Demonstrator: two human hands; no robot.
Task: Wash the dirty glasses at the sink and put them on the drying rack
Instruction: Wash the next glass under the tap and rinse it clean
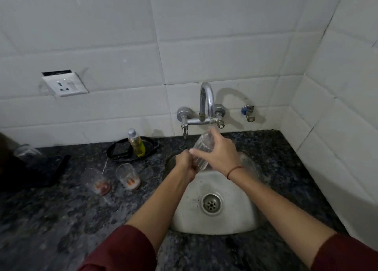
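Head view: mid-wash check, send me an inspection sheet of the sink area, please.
Surface: dark speckled counter with a steel sink set in it.
Job's things: clear glass held over the sink; a dirty glass and a second dirty glass, both with reddish residue, on the counter left of the sink; drying rack not seen.
Clutter: black tray holding a bottle of yellow liquid and a dark flat item; unclear dark object at the left edge.
Grippers: left hand grips the clear glass's lower end, right hand its upper part.
Cables: nothing seen.
Surroundings: white tiled wall, tap, wall socket.
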